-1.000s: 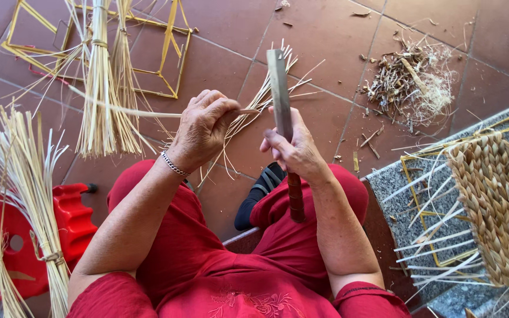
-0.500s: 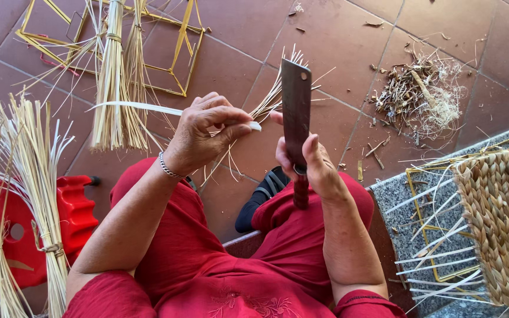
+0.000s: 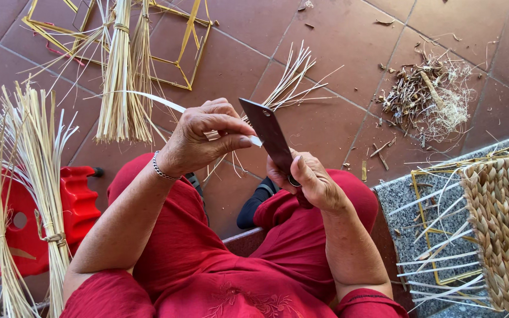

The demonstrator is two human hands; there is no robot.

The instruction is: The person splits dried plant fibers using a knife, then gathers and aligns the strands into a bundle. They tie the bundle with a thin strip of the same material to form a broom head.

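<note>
Floor is laid with terracotta tiles, brightly lit by daylight. A speckled grey stone ledge is seen at lower right. Plant scraps are scattered upper right.

Item count: two hands, left hand and right hand; one dark blade; one pale strip; one bracelet; one red plastic stool; one woven panel; one debris pile on the floor.
</note>
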